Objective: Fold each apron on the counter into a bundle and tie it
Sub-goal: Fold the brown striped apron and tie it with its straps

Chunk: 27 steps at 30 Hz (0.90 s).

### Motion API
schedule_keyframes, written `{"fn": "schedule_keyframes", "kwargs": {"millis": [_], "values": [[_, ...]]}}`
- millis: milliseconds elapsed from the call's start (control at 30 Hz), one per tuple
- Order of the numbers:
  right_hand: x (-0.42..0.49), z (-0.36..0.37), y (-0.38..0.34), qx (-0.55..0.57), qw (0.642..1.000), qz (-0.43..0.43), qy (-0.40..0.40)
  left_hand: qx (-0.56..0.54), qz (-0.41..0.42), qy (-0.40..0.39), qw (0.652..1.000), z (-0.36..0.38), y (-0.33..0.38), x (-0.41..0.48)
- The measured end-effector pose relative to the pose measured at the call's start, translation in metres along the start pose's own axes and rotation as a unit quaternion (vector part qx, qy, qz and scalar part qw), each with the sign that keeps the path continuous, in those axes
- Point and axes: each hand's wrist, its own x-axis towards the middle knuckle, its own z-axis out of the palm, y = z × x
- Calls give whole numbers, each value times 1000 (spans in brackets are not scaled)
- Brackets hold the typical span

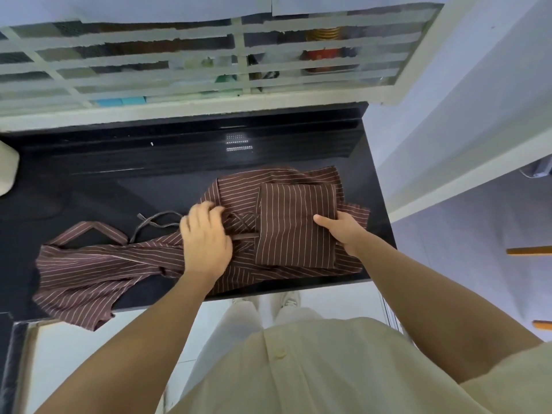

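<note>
- glossy black counter (119,180), flat, reflective
- brown white-striped cloth apron (98,264) rumpled across it, left corner hanging over the near edge
- pale rounded object (7,171) at left edge

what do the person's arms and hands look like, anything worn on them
The left hand and right hand wear no gloves, rings or watch. Both forearms are uncovered. A pale cream short sleeve covers the right upper arm, part of a buttoned shirt in that colour.
</note>
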Motion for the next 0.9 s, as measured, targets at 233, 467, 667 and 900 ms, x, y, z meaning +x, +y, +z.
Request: {"fn": "schedule_keyframes", "kwargs": {"millis": [233,467,667,900], "values": [[0,-2,1,2,1000,-15,-9,-11,310,-252,916,18,62,11],[4,-9,9,-68,993,-85,45,69,304,-214,926,27,58,8],[-4,-3,13,-322,798,-490,141,83,309,-198,926,32,64,2],[16,-3,38,-548,738,-391,-37,65,257,-254,930,35,68,1]]}}
